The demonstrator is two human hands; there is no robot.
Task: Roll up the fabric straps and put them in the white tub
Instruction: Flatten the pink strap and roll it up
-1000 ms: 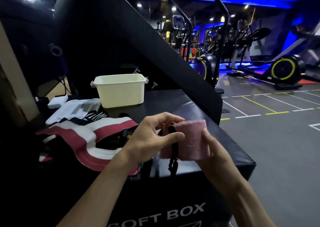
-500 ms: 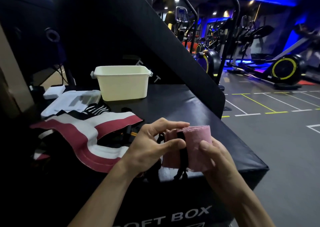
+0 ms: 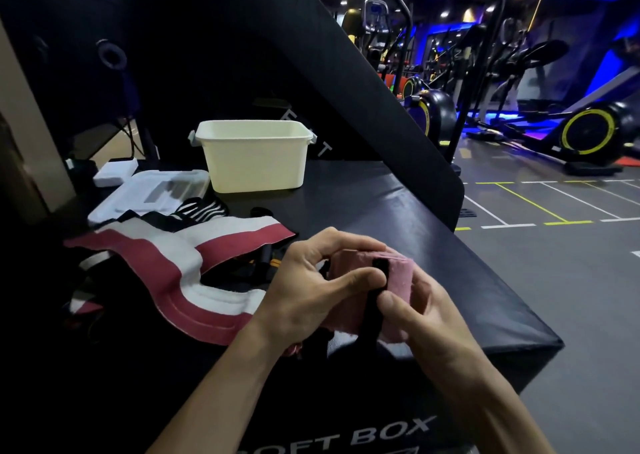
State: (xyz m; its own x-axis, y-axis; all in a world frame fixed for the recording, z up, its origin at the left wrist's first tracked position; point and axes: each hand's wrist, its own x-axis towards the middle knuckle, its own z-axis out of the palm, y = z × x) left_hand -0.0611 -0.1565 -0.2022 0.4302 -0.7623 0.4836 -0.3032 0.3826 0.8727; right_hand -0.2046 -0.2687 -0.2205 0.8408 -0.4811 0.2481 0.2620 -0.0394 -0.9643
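Left hand (image 3: pixel 304 287): fingers curled over the top of the pink strap roll (image 3: pixel 398 273), thumb pressed against the black strip (image 3: pixel 373 301) that ran down its front, so a closed grip on the roll.

Right hand (image 3: pixel 429 318): cupped the roll from underneath and the right side, thumb tip on the black strip right next to the left thumb. Also a closed grip on the same roll.

Pink strap roll: held up between both hands just above the near corner of the plyo box (image 3: pixel 433 232), not resting on it as far as I could tell. Looked rolled up pretty tight, with the fuzzy edge showing at the bottom.

White tub (image 3: pixel 254 162): sat upright at the back of the box top, well apart from the hands. Couldn't see inside it from this angle.

Loose straps: a big maroon and white band (image 3: pixel 166 273) lay sprawled flat to the left of the hands, with some black and white striped fabric (image 3: pixel 201 209) behind it.

Other stuff: a white lid-looking tray (image 3: pixel 145 194) beside the tub on the left, and a small white box (image 3: pixel 116 173) behind that.

Background: gym floor with painted lines (image 3: pixel 540 207) and exercise bikes (image 3: pixel 588 131) under blue lighting.
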